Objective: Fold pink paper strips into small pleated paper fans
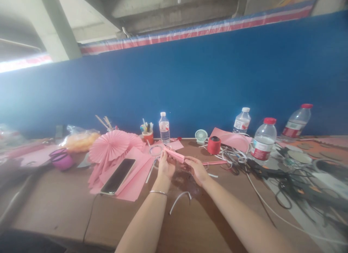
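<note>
Between my two hands is a narrow folded strip of pink paper (174,155), held above the table. My left hand (166,166) is closed on its left end, and my right hand (196,169) pinches its right end. Just left of my hands lie pink paper sheets (138,184) with a phone (118,176) on top. Pleated pink paper fans (110,146) stand behind the phone. A curved white strip (179,199) rests on the table below my hands.
A water bottle (164,127) and a cup of pens (148,137) stand at the back. To the right are a small fan (201,136), a red round object (214,146), a red-capped bottle (263,142) and tangled black cables (285,176). A purple basket (62,160) sits left.
</note>
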A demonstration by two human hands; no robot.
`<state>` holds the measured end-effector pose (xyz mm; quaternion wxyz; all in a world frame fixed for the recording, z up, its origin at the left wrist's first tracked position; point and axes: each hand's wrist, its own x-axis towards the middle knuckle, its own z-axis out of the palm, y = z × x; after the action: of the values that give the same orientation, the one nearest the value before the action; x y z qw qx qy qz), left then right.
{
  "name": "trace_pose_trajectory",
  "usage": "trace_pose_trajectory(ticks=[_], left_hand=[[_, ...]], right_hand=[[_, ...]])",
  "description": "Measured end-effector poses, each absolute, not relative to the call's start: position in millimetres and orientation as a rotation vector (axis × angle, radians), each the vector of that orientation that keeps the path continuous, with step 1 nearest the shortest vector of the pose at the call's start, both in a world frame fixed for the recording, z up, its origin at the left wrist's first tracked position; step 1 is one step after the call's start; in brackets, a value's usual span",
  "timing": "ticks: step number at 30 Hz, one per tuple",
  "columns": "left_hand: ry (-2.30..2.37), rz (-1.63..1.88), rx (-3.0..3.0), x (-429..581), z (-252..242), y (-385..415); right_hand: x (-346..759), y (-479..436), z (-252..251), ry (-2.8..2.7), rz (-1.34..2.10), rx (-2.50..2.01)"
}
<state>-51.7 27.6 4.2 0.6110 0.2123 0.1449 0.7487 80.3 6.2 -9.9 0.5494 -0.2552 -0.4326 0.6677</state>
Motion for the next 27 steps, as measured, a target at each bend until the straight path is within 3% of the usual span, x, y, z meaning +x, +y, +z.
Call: trace_pose_trajectory(ticks=[6,19,21,24,27], left_hand=[[0.357,1.735,0.54,-49.6,7.0,26.0],[0.48,1.68,0.586,-40.7,9.6,21.4],[0.501,1.752,0.541,-45.6,7.1,25.2],[0.524,1.826,0.482,-53.1,6.1,29.2],[0.531,1.837,0.459,-56.2,7.4,29.6]], right_hand=[[83.2,6.3,-8.1,-0.913,1.65,-0.659],[81.5,9.7,-12.5,-1.109,1.443,-0.828],[89.6,14.6,-12.5,-1.234,1.225,-0.934],[110.6,24.0,-10.9,-1.633,0.526,-1.206],[130.2,31.1,-11.5,-1.838,0.257,-1.275]])
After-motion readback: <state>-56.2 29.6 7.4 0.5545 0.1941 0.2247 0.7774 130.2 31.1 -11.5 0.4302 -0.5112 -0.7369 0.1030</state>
